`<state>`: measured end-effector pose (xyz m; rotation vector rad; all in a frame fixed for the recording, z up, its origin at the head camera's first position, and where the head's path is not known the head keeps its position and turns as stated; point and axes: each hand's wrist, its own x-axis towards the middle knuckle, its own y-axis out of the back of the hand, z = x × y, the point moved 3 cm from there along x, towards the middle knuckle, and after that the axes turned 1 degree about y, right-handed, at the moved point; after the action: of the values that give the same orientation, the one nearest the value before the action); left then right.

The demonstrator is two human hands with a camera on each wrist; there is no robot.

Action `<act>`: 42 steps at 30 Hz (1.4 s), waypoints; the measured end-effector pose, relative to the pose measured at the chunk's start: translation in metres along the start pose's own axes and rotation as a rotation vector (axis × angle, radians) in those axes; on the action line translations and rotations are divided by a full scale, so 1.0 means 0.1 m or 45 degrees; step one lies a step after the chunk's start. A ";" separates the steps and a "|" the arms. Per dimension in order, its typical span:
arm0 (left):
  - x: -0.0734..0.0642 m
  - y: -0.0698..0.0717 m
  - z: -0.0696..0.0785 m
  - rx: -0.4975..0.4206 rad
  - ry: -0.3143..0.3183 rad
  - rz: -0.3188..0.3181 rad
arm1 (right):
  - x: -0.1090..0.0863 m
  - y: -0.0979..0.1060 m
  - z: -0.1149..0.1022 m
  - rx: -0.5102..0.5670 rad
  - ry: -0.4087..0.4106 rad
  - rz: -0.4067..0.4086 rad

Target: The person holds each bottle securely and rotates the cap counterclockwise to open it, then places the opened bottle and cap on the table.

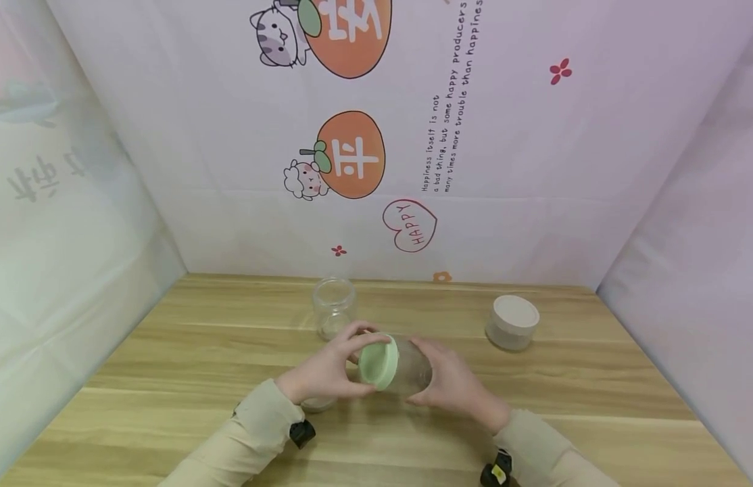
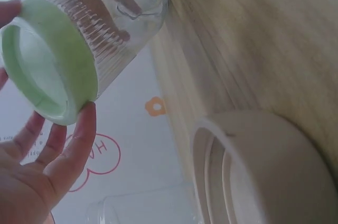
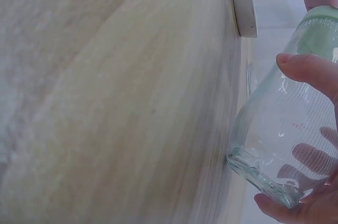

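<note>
Both hands hold a clear ribbed glass jar [image 1: 407,365], tipped on its side above the table, its light green lid [image 1: 378,363] facing left. My left hand [image 1: 330,368] grips that lid by its edge, fingertips and thumb spread around the rim, as the left wrist view shows. Around the glass body near the base curls my right hand [image 1: 452,379], its thumb along the side in the right wrist view. The lid sits on the jar's mouth. Beneath my left wrist a beige lid [image 2: 274,160] rests on the table, mostly hidden by the hand in the head view.
An uncovered clear glass jar [image 1: 334,304] stands behind my left hand. Toward the back right is a short jar with a white lid [image 1: 514,323]. The wooden table [image 1: 200,338] is bordered by printed white cloth [image 1: 504,223] at the back and sides.
</note>
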<state>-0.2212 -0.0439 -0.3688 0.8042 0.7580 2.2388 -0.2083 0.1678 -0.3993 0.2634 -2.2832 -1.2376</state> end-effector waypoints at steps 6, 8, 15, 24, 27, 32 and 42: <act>0.01 -0.02 -0.03 -0.108 0.116 0.034 | 0.00 0.00 0.00 0.020 0.000 0.003; 0.01 -0.03 -0.02 -0.147 0.147 0.050 | 0.00 0.01 -0.01 0.023 0.006 0.009; 0.02 -0.05 -0.03 -0.226 0.259 0.098 | -0.02 0.01 -0.01 0.016 0.010 0.020; 0.03 -0.06 -0.04 -0.209 0.318 0.139 | -0.02 0.00 0.00 0.021 0.000 0.023; 0.03 -0.06 -0.03 -0.144 0.340 0.159 | -0.02 0.00 0.00 0.021 -0.003 0.026; 0.04 -0.06 -0.02 -0.054 0.372 0.193 | -0.02 0.01 0.00 0.021 -0.001 0.027; 0.04 -0.07 0.03 -0.123 0.522 0.205 | -0.02 0.00 -0.02 0.024 -0.025 0.015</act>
<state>-0.2191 -0.0356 -0.3697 0.3716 0.7844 2.6040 -0.2054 0.1675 -0.3990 0.2452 -2.3107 -1.2188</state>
